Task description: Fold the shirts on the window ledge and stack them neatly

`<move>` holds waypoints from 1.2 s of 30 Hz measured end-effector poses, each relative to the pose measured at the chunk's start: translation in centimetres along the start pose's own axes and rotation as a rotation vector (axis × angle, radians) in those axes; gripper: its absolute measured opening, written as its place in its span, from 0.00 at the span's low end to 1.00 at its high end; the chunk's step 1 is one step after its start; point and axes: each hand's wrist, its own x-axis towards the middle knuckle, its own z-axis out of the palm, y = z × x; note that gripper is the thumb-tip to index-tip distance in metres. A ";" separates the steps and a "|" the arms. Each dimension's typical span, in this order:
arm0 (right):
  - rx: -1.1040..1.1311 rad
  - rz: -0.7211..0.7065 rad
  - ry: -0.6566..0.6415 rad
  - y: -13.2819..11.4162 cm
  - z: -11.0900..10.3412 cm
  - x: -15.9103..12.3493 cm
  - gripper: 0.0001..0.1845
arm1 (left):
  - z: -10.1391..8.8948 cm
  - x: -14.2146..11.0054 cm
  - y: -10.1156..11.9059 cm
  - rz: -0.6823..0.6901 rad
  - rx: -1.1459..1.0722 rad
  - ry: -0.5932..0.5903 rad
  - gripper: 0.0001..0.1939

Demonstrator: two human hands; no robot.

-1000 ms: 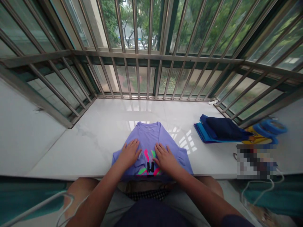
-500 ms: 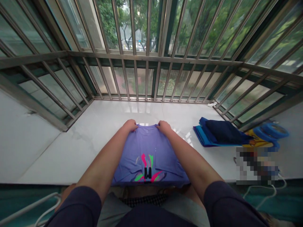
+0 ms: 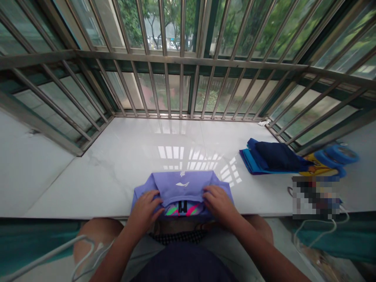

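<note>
A purple T-shirt (image 3: 182, 192) lies folded over on the ledge in front of me, its collar edge toward me. White marks show on the upturned part, and a pink, green and black print shows below the collar. My left hand (image 3: 147, 206) rests on the shirt's left side, fingers spread and thumb apart. On the right side, my right hand (image 3: 219, 200) lies with its fingertips on the cloth by the collar's end, fingers loosely stretched. Neither hand visibly pinches the fabric.
A stack of folded dark and bright blue clothes (image 3: 273, 158) sits to the right on the white ledge (image 3: 96, 168). Beside it stand a blue and yellow container (image 3: 331, 160) and a blurred-out item with a white cable (image 3: 313, 231). Metal window bars (image 3: 190, 60) enclose the far side.
The collar end of the T-shirt has come down toward me, folding the shirt over on itself. Both hands have moved nearer to me and let go of the collar.
</note>
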 end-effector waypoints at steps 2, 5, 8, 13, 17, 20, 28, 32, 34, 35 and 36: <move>-0.019 0.021 -0.064 -1.2 1.2 -1.9 0.14 | 0.4 -2.1 0.5 0.020 0.072 0.007 0.15; -0.027 0.053 -0.029 -2.6 1.8 -1.5 0.20 | 0.0 -1.3 1.1 -0.015 0.133 0.059 0.17; -0.049 0.093 -0.015 -3.6 2.0 1.7 0.25 | 0.4 2.2 1.5 -0.048 0.191 0.071 0.23; -0.081 0.276 -0.170 -4.2 4.1 6.5 0.42 | 3.8 6.4 1.1 -0.138 0.291 -0.097 0.35; -0.071 0.315 -0.195 -3.1 5.8 7.1 0.49 | 5.5 7.1 -0.3 -0.162 0.322 -0.150 0.39; -0.085 0.325 -0.193 -1.9 5.9 7.7 0.50 | 5.7 8.4 -1.3 -0.150 0.325 -0.147 0.39; -0.098 0.332 -0.208 2.0 4.9 12.2 0.48 | 5.5 15.6 -3.1 -0.140 0.267 -0.213 0.40; -0.116 0.344 -0.203 4.0 4.7 14.7 0.46 | 5.9 18.6 -3.8 -0.163 0.269 -0.233 0.41; -0.124 0.342 -0.205 4.9 4.6 15.8 0.45 | 6.0 19.8 -4.2 -0.169 0.274 -0.241 0.41; -0.127 0.340 -0.208 5.3 4.5 16.3 0.45 | 6.1 20.4 -4.4 -0.171 0.274 -0.244 0.41; -0.131 0.338 -0.212 5.7 4.4 16.7 0.45 | 6.1 20.9 -4.6 -0.173 0.274 -0.246 0.41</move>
